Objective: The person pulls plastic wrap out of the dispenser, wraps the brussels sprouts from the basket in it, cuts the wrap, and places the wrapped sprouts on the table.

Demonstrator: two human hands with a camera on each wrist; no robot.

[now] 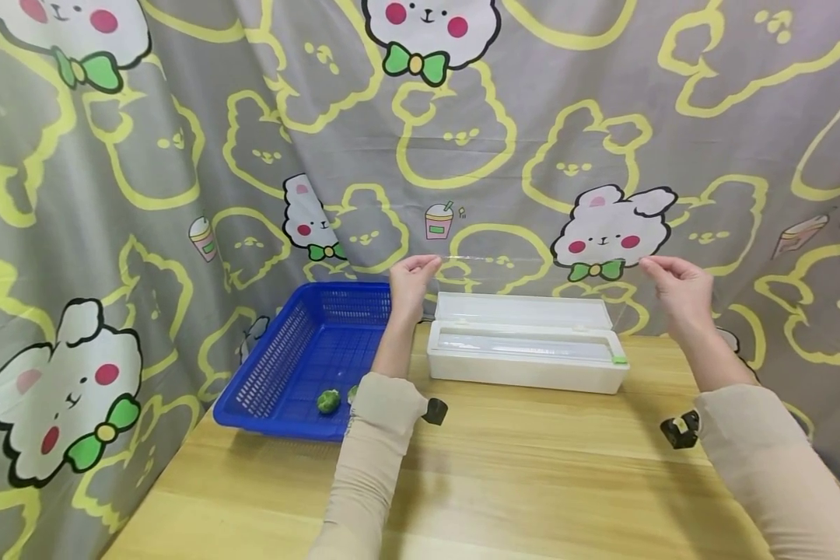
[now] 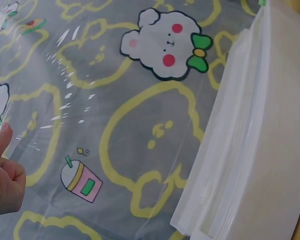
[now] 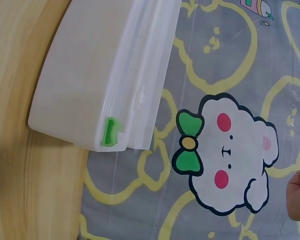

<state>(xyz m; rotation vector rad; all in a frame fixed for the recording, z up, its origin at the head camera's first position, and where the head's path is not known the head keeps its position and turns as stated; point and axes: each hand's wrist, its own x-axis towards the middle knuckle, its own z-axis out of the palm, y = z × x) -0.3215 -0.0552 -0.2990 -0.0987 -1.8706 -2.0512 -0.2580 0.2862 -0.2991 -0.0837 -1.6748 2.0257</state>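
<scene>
Both hands are raised in the head view, with a clear sheet of plastic wrap point(image 1: 465, 257) drawn taut between them. My left hand point(image 1: 409, 286) pinches one end between thumb and forefinger. The other end is pinched by my right hand point(image 1: 682, 289). Glints on the plastic wrap point(image 2: 65, 82) show in the left wrist view beside the left thumb. Behind and below the hands, a white plastic wrap dispenser point(image 1: 525, 373) lies on the table, its lid point(image 1: 521, 309) raised. A green slider point(image 3: 110, 132) sits at its right end.
A blue plastic basket point(image 1: 266, 428) stands on the left of the wooden table point(image 1: 532, 467), partly behind the left forearm. Inside it are a green Brussels sprout point(image 1: 328, 401) and another partly hidden by the sleeve. A patterned grey curtain point(image 1: 476, 163) hangs behind the table.
</scene>
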